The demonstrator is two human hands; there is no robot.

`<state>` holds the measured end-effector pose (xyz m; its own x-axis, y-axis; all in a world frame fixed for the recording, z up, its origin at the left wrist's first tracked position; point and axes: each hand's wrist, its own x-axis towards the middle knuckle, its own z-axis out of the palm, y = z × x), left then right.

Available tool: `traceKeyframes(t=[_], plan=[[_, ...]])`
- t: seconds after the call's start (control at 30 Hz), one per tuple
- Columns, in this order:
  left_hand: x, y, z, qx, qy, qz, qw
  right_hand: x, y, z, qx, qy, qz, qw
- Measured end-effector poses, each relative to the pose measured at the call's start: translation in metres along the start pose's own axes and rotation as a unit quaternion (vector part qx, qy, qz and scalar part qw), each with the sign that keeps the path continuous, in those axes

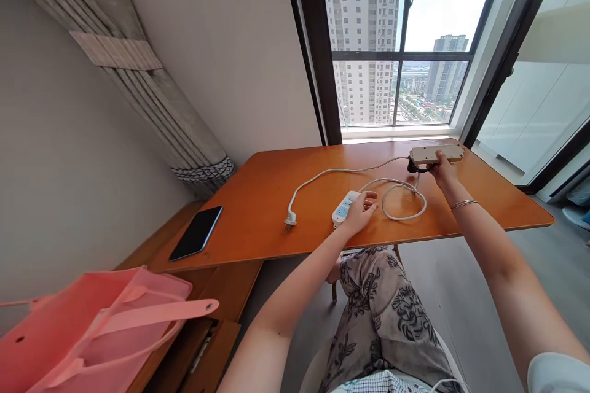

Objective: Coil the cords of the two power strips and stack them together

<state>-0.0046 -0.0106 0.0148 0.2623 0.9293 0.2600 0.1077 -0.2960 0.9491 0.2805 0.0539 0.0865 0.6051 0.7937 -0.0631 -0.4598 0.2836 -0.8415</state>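
Note:
My right hand (443, 171) grips a beige power strip (436, 154) over the far right part of the table, with the thumb on its near side. A black plug or cord end (413, 166) hangs below that strip's left end. A white power strip (345, 207) with blue-tinted sockets lies on the table near the front edge. Beside it, my left hand (362, 210) rests against its right side, fingers loosely bent and apart. The white cord (328, 171) loops across the tabletop and has a white plug (290, 219) at its left end.
The orange-brown table (258, 196) reaches to the window. A black tablet (196, 233) lies at its left end. A pink bag (133, 319) stands at the lower left, and a grey curtain (152, 98) hangs by the wall. My legs (382, 307) are below the front edge.

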Motion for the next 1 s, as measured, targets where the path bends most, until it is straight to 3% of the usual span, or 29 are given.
traceKeyframes(t=[0.13, 0.27, 0.43, 0.53, 0.6, 0.7, 0.87, 1.0], plan=[[-0.005, -0.009, 0.000, 0.063, -0.049, 0.041, 0.996, 0.031, -0.011, -0.006, 0.059, 0.022, 0.045, 0.997], [-0.003, -0.017, -0.003, 0.071, -0.033, 0.052, 0.996, 0.046, -0.017, -0.015, 0.051, -0.071, 0.128, 0.988], [-0.002, -0.026, -0.006, 0.094, -0.031, 0.059, 0.993, 0.018, -0.003, -0.019, -0.004, -0.169, 0.249, 0.954], [-0.005, -0.026, -0.006, 0.110, -0.042, 0.062, 0.991, -0.004, 0.002, -0.009, 0.017, -0.218, 0.264, 0.940], [-0.007, -0.024, -0.006, 0.121, -0.048, 0.061, 0.990, -0.006, -0.001, 0.001, 0.038, -0.227, 0.240, 0.943], [-0.009, -0.023, -0.006, 0.132, -0.054, 0.069, 0.987, 0.017, -0.013, 0.017, 0.074, -0.193, 0.146, 0.967], [-0.009, -0.022, -0.005, 0.146, -0.059, 0.074, 0.985, 0.091, -0.027, 0.021, 0.104, -0.014, -0.068, 0.992], [-0.009, -0.022, -0.005, 0.157, -0.065, 0.081, 0.982, 0.128, -0.010, 0.000, 0.051, 0.116, -0.112, 0.986]])
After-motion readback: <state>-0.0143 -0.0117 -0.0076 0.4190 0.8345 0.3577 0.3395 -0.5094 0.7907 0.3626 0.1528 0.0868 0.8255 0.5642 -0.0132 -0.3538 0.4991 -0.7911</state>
